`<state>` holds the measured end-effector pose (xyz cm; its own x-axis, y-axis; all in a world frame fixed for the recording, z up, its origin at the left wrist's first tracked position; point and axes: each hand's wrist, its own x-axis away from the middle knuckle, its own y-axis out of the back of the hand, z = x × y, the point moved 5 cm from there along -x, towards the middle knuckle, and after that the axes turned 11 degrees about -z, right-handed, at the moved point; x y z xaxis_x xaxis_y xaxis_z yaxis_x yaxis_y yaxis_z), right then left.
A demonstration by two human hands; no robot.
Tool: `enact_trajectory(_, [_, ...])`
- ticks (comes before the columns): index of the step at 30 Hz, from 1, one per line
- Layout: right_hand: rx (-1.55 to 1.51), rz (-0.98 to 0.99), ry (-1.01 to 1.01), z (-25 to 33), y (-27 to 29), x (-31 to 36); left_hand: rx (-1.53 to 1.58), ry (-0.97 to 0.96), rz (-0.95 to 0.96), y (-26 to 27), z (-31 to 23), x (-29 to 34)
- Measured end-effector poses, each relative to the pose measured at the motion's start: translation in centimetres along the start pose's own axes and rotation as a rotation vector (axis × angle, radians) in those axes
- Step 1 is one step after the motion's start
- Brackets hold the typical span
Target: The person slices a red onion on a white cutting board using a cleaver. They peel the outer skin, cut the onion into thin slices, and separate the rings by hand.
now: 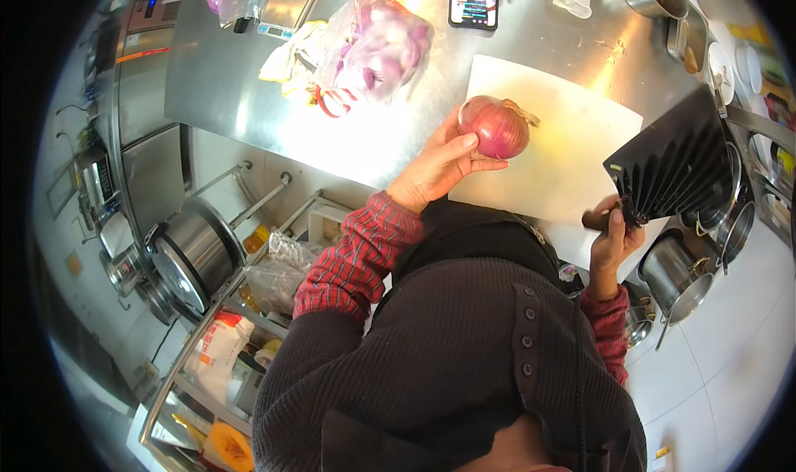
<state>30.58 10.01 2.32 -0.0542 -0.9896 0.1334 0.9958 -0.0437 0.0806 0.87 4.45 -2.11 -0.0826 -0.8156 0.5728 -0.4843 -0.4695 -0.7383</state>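
My left hand (438, 163) holds a whole red onion (502, 132) above the left part of a pale cutting board (572, 144), its thumb and fingers closed around the near left side. The onion still has its skin, and its dry stem end points right. In my right hand (611, 238) is a cleaver (676, 153) with a wide, dark blade. My fingers wrap its brown handle near the board's front right corner, and the blade slants up to the right, beyond the board's right edge.
On the steel table (224, 99), a clear bag of purple onions (377, 49) lies left of the board, beside a small scale (288, 9). A phone (473, 1) stands beyond the board. Metal pots (676, 269) sit at the right; a large pot (195, 256) is at the left.
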Motion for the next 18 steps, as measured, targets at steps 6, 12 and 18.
enact_trajectory(6, [0.302, 0.099, -0.318, -0.6, -1.8, -0.7, -0.350, -0.259, -0.106, -0.2, 0.2, 0.4])
enact_trajectory(12, [0.605, 0.279, 0.054, 0.7, -3.7, 1.4, -1.202, -0.639, -0.354, -0.3, 2.0, 1.2])
enact_trajectory(18, [0.835, 0.423, 0.205, 1.5, -4.2, 3.9, -1.042, -0.500, -0.356, 0.6, 5.2, 0.2])
